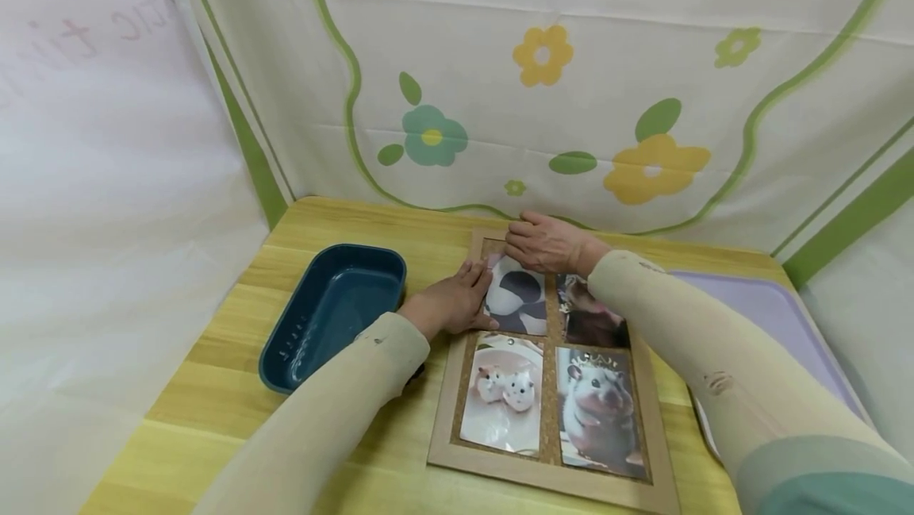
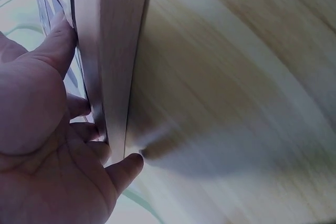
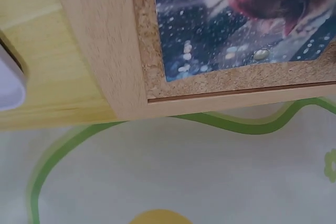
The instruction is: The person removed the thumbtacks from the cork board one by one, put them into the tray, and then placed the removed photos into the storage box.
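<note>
A wood-framed cork board (image 1: pixel 493 467) lies on the table with photos on it. My left hand (image 1: pixel 457 305) rests on the left side of the frame, its fingers touching the upper-left black-and-white photo (image 1: pixel 517 293). The left wrist view shows those fingers (image 2: pixel 55 51) along the frame's edge (image 2: pixel 113 51), the little finger over the table. At that photo's top edge is my right hand (image 1: pixel 546 244), fingers bent; whatever is under its fingertips is hidden. The right wrist view misses this hand but shows the upper-right photo (image 3: pixel 236 19) with a clear pin (image 3: pixel 261 54).
Two hamster photos, one of a pair (image 1: pixel 503 392) and one with a crown (image 1: pixel 600 408), fill the lower half of the board. A dark teal tray (image 1: pixel 274 348) stands to the left. On the right lies a lilac tray (image 1: pixel 750 313), partly behind my sleeve. A flowered curtain (image 1: pixel 464 39) hangs behind the table.
</note>
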`<state>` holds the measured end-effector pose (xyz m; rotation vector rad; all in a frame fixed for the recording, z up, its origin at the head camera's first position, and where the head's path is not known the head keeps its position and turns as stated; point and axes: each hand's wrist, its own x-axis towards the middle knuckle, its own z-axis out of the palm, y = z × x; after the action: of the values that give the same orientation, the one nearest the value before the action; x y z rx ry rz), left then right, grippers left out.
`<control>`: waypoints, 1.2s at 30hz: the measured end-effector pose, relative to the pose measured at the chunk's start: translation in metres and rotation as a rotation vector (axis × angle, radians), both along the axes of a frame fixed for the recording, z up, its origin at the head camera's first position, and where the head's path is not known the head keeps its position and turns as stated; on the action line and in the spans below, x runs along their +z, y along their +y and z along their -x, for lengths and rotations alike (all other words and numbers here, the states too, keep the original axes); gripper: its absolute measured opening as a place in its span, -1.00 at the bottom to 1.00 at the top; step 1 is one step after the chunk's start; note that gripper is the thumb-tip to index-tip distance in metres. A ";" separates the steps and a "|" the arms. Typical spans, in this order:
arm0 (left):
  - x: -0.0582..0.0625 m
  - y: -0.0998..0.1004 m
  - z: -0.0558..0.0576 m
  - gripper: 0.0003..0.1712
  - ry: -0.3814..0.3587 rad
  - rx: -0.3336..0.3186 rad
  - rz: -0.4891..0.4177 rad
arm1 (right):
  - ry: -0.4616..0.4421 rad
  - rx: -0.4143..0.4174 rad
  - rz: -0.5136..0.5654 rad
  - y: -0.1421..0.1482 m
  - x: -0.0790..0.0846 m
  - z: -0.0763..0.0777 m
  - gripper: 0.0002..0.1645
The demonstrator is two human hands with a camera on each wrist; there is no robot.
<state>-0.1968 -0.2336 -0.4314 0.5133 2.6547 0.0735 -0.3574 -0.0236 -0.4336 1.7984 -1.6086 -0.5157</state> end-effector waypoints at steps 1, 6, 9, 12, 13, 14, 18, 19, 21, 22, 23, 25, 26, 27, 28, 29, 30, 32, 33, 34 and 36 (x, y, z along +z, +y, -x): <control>0.000 0.000 0.000 0.10 0.000 -0.001 -0.004 | -0.005 -0.002 0.010 0.000 0.000 0.000 -0.72; 0.003 -0.003 0.001 0.10 0.003 -0.006 -0.022 | -0.013 -0.028 0.044 0.004 0.003 -0.004 -0.72; 0.004 -0.005 0.001 0.10 0.000 -0.006 -0.031 | -0.002 -0.053 0.061 0.007 0.004 -0.005 -0.72; 0.002 -0.008 0.003 0.10 -0.003 0.002 -0.049 | -0.005 -0.067 0.091 0.009 0.005 -0.007 -0.69; 0.002 -0.009 0.003 0.10 -0.004 0.004 -0.054 | -0.007 -0.068 0.104 0.010 0.005 -0.007 -0.68; 0.001 -0.010 0.004 0.10 -0.004 0.007 -0.063 | -0.010 -0.067 0.117 0.011 0.006 -0.007 -0.67; 0.000 -0.015 0.005 0.10 0.003 0.017 -0.094 | -0.021 -0.074 0.165 0.013 0.006 -0.009 -0.64; 0.000 -0.016 0.005 0.10 0.003 0.016 -0.098 | -0.023 -0.077 0.175 0.014 0.006 -0.009 -0.62; 0.001 -0.018 0.005 0.10 0.003 0.011 -0.110 | -0.026 -0.085 0.196 0.017 0.006 -0.010 -0.60; 0.001 -0.018 0.005 0.10 0.003 0.005 -0.113 | -0.031 -0.089 0.206 0.019 0.006 -0.010 -0.60; 0.002 -0.019 0.005 0.10 0.002 0.003 -0.119 | -0.032 -0.092 0.214 0.021 0.005 -0.010 -0.61; 0.002 -0.020 0.005 0.10 -0.003 0.003 -0.127 | -0.039 -0.094 0.229 0.024 0.005 -0.011 -0.64; 0.002 -0.021 0.005 0.11 -0.006 0.005 -0.131 | -0.041 -0.096 0.235 0.026 0.005 -0.011 -0.65; 0.002 -0.021 0.005 0.11 -0.009 0.008 -0.134 | -0.043 -0.099 0.239 0.027 0.006 -0.011 -0.65; 0.002 -0.022 0.005 0.11 -0.011 0.009 -0.133 | -0.042 -0.101 0.242 0.029 0.006 -0.012 -0.65; 0.002 -0.023 0.006 0.11 -0.012 0.012 -0.135 | -0.042 -0.103 0.244 0.031 0.006 -0.012 -0.64; 0.002 -0.024 0.006 0.11 -0.015 0.012 -0.133 | -0.041 -0.105 0.246 0.032 0.006 -0.012 -0.62; 0.002 -0.026 0.006 0.10 -0.016 0.010 -0.137 | -0.040 -0.108 0.248 0.036 0.006 -0.012 -0.58; 0.003 -0.027 0.006 0.10 -0.018 0.008 -0.139 | -0.039 -0.108 0.250 0.037 0.007 -0.013 -0.56; 0.003 -0.029 0.006 0.10 -0.019 0.005 -0.141 | -0.040 -0.107 0.255 0.039 0.006 -0.013 -0.56; 0.003 -0.030 0.006 0.10 -0.027 0.007 -0.148 | -0.039 -0.108 0.261 0.042 0.006 -0.014 -0.55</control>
<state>-0.2026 -0.2641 -0.4283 0.5468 2.6374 0.2783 -0.3438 0.0187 -0.4275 1.5442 -1.7195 -0.3038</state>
